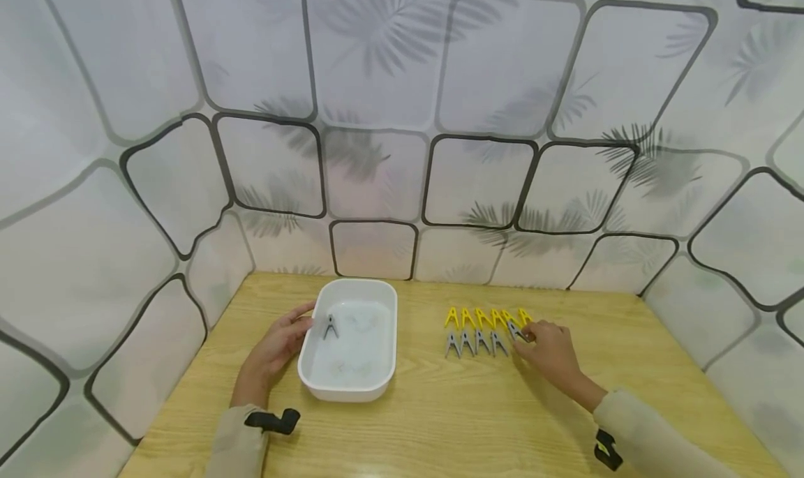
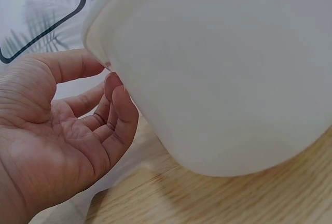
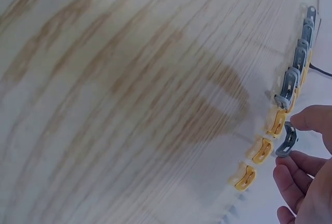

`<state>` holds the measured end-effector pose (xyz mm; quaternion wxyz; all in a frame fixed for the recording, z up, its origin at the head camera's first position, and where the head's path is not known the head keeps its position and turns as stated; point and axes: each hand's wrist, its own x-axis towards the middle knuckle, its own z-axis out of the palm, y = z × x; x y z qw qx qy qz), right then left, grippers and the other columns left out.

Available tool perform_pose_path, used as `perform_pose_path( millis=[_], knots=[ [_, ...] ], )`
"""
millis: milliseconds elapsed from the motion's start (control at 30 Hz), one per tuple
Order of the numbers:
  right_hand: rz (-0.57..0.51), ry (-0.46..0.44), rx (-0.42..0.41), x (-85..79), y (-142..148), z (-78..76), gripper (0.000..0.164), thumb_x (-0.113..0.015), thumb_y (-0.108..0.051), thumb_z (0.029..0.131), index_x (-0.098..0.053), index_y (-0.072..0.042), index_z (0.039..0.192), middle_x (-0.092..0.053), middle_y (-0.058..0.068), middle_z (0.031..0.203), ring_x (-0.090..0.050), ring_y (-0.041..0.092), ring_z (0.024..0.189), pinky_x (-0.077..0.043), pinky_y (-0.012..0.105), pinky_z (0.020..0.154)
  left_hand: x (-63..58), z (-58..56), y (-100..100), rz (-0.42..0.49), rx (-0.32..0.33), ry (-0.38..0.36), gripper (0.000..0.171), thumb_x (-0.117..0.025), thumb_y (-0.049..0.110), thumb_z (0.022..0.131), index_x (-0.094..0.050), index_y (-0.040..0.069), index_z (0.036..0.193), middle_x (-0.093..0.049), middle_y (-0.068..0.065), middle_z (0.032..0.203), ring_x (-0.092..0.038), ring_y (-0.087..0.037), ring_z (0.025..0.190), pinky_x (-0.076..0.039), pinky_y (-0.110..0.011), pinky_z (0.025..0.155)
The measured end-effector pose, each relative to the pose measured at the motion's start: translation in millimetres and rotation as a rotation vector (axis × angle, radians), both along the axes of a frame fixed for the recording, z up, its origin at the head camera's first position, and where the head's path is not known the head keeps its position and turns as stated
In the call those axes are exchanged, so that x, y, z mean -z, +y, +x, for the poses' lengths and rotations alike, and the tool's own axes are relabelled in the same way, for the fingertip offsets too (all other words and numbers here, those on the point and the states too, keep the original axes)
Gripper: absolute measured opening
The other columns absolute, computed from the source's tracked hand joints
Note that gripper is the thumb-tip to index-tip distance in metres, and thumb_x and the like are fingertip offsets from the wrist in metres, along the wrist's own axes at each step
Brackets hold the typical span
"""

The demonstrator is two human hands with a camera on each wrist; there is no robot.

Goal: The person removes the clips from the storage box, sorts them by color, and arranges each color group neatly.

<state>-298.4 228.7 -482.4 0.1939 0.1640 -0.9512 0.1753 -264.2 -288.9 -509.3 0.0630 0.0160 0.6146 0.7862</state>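
My left hand (image 1: 280, 344) is at the left side of a white plastic basin (image 1: 347, 394), its loosely bent fingers (image 2: 124, 111) touching the outer wall just under the rim. Inside the basin lies one grey clothespin (image 1: 330, 327). My right hand (image 1: 553, 354) pinches another grey clothespin (image 3: 288, 140) between thumb and fingertips, at the right end of the clothespin rows. Several grey clothespins (image 1: 481, 341) form the nearer row on the table. Behind them runs a row of several yellow clothespins (image 1: 480, 317), partly overlapped by the held one in the head view.
Everything stands on a light wood-grain table (image 1: 427, 422). Patterned fabric walls (image 1: 377, 178) with dark outlines and leaf prints rise behind it and on both sides. Dark straps (image 1: 273, 421) sit around the sleeves at both wrists.
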Motion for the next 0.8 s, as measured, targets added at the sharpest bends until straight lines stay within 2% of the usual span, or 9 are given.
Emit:
perform_pose_path(
  millis=[200, 333, 433, 533, 700, 800],
  knots=[
    [0.015, -0.034, 0.014, -1.0, -1, 1.6, 0.020, -0.080, -0.016, 0.084, -0.077, 0.001, 0.094, -0.072, 0.012, 0.086, -0.065, 0.028, 0.080, -0.043, 0.061, 0.083, -3.3, 1.0, 1, 0.005, -0.002, -0.009, 0.062, -0.053, 0.012, 0.106, -0.024, 0.000, 0.160, -0.067, 0.009, 0.107, -0.065, -0.005, 0.100, -0.054, -0.022, 0.088],
    [0.029, -0.076, 0.025, 1.6, -2, 0.2, 0.015, -0.080, -0.017, 0.084, -0.072, -0.006, 0.077, -0.061, 0.002, 0.067, -0.051, 0.018, 0.064, -0.039, 0.054, 0.077, -2.8, 0.8, 2, -0.002, -0.005, -0.010, 0.061, -0.053, 0.012, 0.106, -0.026, 0.000, 0.159, -0.068, 0.008, 0.108, -0.065, -0.006, 0.099, -0.054, -0.023, 0.088],
    [0.037, -0.104, 0.026, 5.0, -2, -2.1, 0.022, -0.079, -0.018, 0.085, -0.066, -0.011, 0.070, -0.049, -0.003, 0.057, -0.038, 0.014, 0.059, -0.034, 0.050, 0.075, -2.4, 0.9, 2, -0.007, -0.013, -0.010, 0.060, -0.054, 0.011, 0.106, -0.027, 0.000, 0.159, -0.068, 0.008, 0.107, -0.065, -0.007, 0.099, -0.054, -0.024, 0.087],
    [0.039, -0.098, 0.025, 8.3, -2, -3.0, 0.017, -0.081, -0.020, 0.084, -0.071, -0.010, 0.075, -0.052, -0.006, 0.058, -0.041, 0.013, 0.060, -0.037, 0.052, 0.076, -2.5, 1.3, 2, -0.010, -0.014, -0.007, 0.061, -0.053, 0.012, 0.106, -0.026, -0.001, 0.159, -0.068, 0.007, 0.107, -0.065, -0.007, 0.099, -0.054, -0.024, 0.087],
    [0.044, -0.094, 0.026, 11.2, -2, -4.2, 0.016, -0.081, -0.022, 0.084, -0.074, -0.008, 0.080, -0.057, -0.003, 0.061, -0.046, 0.015, 0.062, -0.039, 0.056, 0.079, -3.1, 2.1, 1, -0.012, -0.010, -0.008, 0.062, -0.052, 0.012, 0.106, -0.024, -0.001, 0.160, -0.067, 0.008, 0.108, -0.065, -0.006, 0.100, -0.053, -0.023, 0.087],
    [0.047, -0.088, 0.027, 12.3, -2, -5.1, 0.017, -0.081, -0.022, 0.084, -0.076, -0.005, 0.084, -0.065, 0.001, 0.067, -0.055, 0.018, 0.065, -0.040, 0.059, 0.082, -2.9, 2.3, 1, -0.018, -0.010, -0.008, 0.061, -0.052, 0.012, 0.107, -0.023, -0.001, 0.160, -0.067, 0.009, 0.108, -0.065, -0.006, 0.100, -0.053, -0.023, 0.088]
  ],
)
